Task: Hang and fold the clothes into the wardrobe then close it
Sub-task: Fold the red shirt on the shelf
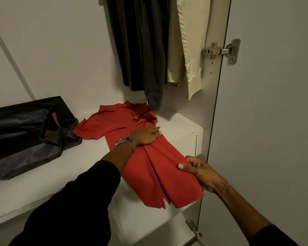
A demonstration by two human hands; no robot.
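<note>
Right hand (201, 173) first: its fingers (183, 166) are curled round the lower right edge of the red polo shirt (149, 166), thumb on top, pinching the doubled cloth near the hem. Left hand (148, 135) lies flat across the shirt's middle, fingers straight and pressing down, a metal wristwatch (126, 142) just behind it. So one hand grasps, one pins.

The shirt sits on the white wardrobe shelf (60, 174), collar toward the back, hem hanging a little over the front lip. Its right side looks folded in already; the left sleeve is spread out flat.

To do this fold well, I'd say: keep that left palm firm as the anchor, draw the hem taut with the right so the long crease runs straight, smooth out the bunching near the collar, then bring the left sleeve in to match before folding hem up to collar.

The count: one red shirt on the shelf. Three hanging garments that I can make out, two dark (140, 50) and one cream (190, 41), though overlaps may hide more. One dark fabric organiser (25, 130) at the left. One open door (274, 103), two hinges (222, 50) showing.
</note>
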